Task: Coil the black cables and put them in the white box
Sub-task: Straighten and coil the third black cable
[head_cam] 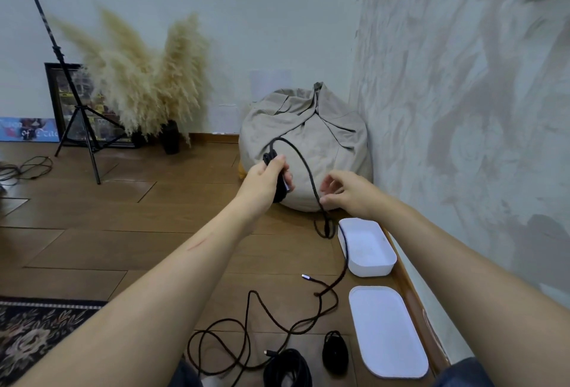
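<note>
My left hand [271, 172] grips a partly wound bundle of black cable [271, 155] held up in front of the bean bag. From the bundle the cable arcs right and down to my right hand [345, 190], which pinches the strand between thumb and fingers. Below, the cable [327, 227] loops beside the open white box [387, 263] and trails along the floor to a silver-tipped plug [306, 276]. Two coiled black cables [287, 368] [335, 352] lie at the bottom, with a loose black cable [222, 337] next to them.
The white box lid [387, 331] lies flat nearer to me than the box, along the right wall. A grey bean bag [308, 146] fills the corner. A tripod [77, 115], pampas grass [138, 78] and framed pictures stand at the left; a patterned rug [37, 334] lies bottom left.
</note>
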The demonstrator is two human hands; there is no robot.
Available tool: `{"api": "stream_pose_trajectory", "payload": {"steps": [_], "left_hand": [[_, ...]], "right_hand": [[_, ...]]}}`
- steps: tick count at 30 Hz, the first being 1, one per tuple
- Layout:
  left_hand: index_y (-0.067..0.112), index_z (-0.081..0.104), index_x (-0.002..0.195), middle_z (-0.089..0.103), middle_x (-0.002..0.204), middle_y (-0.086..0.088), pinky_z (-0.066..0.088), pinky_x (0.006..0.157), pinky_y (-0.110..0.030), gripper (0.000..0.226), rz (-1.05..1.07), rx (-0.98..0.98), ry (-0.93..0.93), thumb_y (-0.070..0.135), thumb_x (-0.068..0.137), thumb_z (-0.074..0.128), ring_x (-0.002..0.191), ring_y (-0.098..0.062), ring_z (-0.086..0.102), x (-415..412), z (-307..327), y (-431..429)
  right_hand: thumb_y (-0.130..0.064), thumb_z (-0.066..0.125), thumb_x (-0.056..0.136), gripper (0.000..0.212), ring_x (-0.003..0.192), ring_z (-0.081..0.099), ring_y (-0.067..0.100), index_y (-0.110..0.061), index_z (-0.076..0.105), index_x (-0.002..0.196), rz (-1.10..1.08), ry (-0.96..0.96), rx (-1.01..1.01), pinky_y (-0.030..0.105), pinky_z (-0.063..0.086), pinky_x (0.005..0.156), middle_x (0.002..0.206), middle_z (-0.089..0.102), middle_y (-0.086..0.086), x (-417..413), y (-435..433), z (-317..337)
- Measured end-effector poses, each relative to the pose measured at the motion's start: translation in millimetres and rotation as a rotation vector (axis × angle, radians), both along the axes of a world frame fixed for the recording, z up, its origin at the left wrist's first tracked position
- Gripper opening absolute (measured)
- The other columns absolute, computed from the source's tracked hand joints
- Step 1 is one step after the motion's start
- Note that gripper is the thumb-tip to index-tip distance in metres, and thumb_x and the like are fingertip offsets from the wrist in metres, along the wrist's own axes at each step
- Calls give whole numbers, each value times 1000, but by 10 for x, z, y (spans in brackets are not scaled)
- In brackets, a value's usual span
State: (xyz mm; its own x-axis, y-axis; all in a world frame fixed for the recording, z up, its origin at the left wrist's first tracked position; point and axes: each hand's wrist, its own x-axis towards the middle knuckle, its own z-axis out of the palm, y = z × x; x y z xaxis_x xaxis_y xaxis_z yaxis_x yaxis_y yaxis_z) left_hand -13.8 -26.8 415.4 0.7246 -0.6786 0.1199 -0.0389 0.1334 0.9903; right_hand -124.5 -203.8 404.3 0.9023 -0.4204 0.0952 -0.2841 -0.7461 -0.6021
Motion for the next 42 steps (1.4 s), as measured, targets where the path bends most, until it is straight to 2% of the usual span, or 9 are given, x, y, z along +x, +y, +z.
{"api": "stream_pose_trajectory", "payload": {"steps": [5, 12, 16, 20, 23, 26, 32, 38, 42], "left_hand": [[16, 58, 92, 61, 72, 4, 46, 83, -34, 29, -153, 88, -181, 35, 108, 43, 77, -17, 59, -232, -39, -39], [14, 59, 96, 59, 73, 3, 48, 80, -31, 30, -281, 66, -181, 36, 109, 43, 72, -12, 57, -388, 66, -56], [6, 56, 103, 55, 76, -3, 50, 81, -32, 27, -444, 13, -69, 29, 109, 43, 74, -18, 57, -381, 226, 42], [8, 58, 102, 56, 75, -1, 50, 81, -33, 23, -498, 23, -79, 30, 102, 54, 74, -17, 59, -369, 269, 93], [7, 58, 100, 54, 73, -1, 52, 81, -34, 24, -517, -23, -14, 30, 93, 56, 73, -17, 57, -378, 291, 91], [5, 55, 101, 53, 71, -1, 50, 87, -39, 22, -536, -63, 11, 27, 98, 53, 71, -18, 57, -392, 348, 106], [9, 53, 98, 57, 75, -1, 49, 80, -35, 18, -307, -241, 111, 25, 106, 50, 71, -19, 61, -292, 418, 60], [16, 57, 87, 62, 78, 3, 44, 73, -29, 28, 102, -86, -237, 34, 107, 48, 82, -14, 57, -99, 323, 44], [3, 56, 96, 60, 82, 2, 40, 73, -27, 36, 268, 28, -434, 36, 106, 48, 74, -6, 55, 43, 157, 18]], "right_hand": [[-26, 60, 100, 48, 118, 57, 13, -31, 47, 145, -17, -343, 168, 28, 41, 104, 129, 54, -1, 49, 73, 118], [-13, 55, 102, 17, 87, 67, 2, -23, 69, 102, 58, -457, 226, 29, 53, 86, 95, 72, 2, 43, 154, 248], [-17, 53, 104, 21, 107, 68, 31, -15, 71, 115, 85, -460, 328, 56, 51, 99, 108, 72, 16, -41, 196, 329], [-15, 49, 105, 28, 116, 64, 30, -8, 67, 125, 110, -415, 348, 53, 50, 102, 118, 70, 15, -102, 239, 384], [-11, 45, 106, 30, 97, 70, 23, -1, 63, 128, 157, -411, 430, 37, 60, 84, 107, 73, 16, -114, 305, 385], [-4, 36, 107, 29, 54, 58, 9, 7, 57, 125, 225, -380, 551, 21, 49, 53, 59, 62, -5, -91, 407, 359], [-12, 45, 107, 12, 75, 61, 20, -12, 57, 104, 226, -206, 629, 39, 58, 75, 84, 58, 9, 46, 609, 191], [-10, 38, 107, 25, 54, 34, 11, -3, 60, 117, 219, -86, 504, 17, 34, 45, 71, 40, 3, 112, 805, 277], [-13, 44, 106, 28, 50, 33, 8, 3, 62, 120, 264, 34, 362, 17, 30, 43, 67, 39, 0, 110, 831, 302]]}}
